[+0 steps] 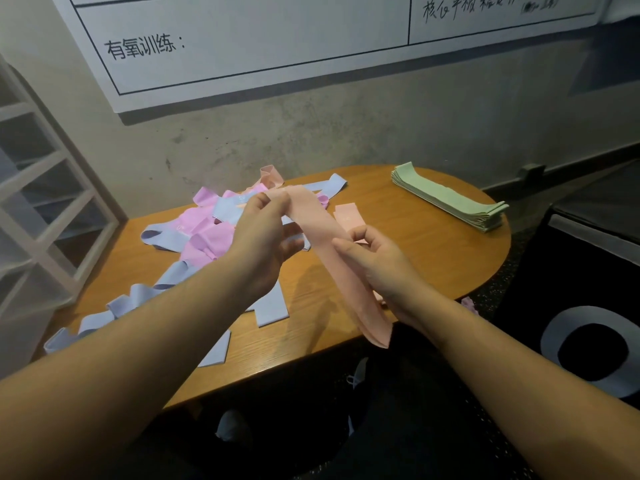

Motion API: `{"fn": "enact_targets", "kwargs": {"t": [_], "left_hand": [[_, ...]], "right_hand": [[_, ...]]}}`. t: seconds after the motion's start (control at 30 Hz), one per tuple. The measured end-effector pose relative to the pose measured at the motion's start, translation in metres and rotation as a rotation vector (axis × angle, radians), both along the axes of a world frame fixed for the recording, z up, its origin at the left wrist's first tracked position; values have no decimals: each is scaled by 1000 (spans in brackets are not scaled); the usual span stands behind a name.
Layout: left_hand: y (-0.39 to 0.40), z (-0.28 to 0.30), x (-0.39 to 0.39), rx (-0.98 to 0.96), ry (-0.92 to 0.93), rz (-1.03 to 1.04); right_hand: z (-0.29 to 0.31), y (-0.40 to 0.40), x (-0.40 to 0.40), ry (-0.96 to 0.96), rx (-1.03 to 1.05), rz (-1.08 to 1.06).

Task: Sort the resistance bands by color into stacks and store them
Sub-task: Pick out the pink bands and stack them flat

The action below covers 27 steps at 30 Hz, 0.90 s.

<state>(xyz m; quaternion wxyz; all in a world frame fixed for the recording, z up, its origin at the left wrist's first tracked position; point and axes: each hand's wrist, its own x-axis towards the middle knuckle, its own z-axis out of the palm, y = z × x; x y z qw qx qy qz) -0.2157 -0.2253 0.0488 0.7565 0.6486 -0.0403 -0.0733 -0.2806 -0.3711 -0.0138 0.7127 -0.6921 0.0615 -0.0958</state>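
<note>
A peach resistance band (323, 233) is held above the wooden table (415, 244). My left hand (268, 226) pinches its far end, and my right hand (372, 258) grips it near the middle; its near end hangs past the table's front edge. A neat stack of green bands (446, 195) lies at the back right. A loose pile of pink bands (204, 230) and light blue bands (173, 271) covers the table's left half. Another peach band (349, 216) lies flat behind my right hand, and one more peach band (272, 176) sits at the back of the pile.
A white lattice shelf (45, 202) stands at the left. A concrete wall with a whiteboard (277, 46) is behind the table. A black box (588, 289) with a white ring stands at the right. Shoes and dark floor show below the table's front edge.
</note>
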Motion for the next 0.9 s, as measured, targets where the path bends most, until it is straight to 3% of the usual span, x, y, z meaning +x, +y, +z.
{"fn": "enact_targets", "kwargs": {"t": [0.17, 0.43, 0.73, 0.9], "left_hand": [[-8, -1, 11, 158, -138, 57], [-32, -8, 35, 55, -81, 35], [-67, -35, 75, 135, -67, 42], [-87, -41, 91, 167, -97, 30]], "right_hand": [[0, -9, 4, 42, -125, -42], [0, -32, 5, 123, -191, 20], [-4, -58, 5, 187, -475, -49], [-5, -75, 7, 211, -437, -30]]}}
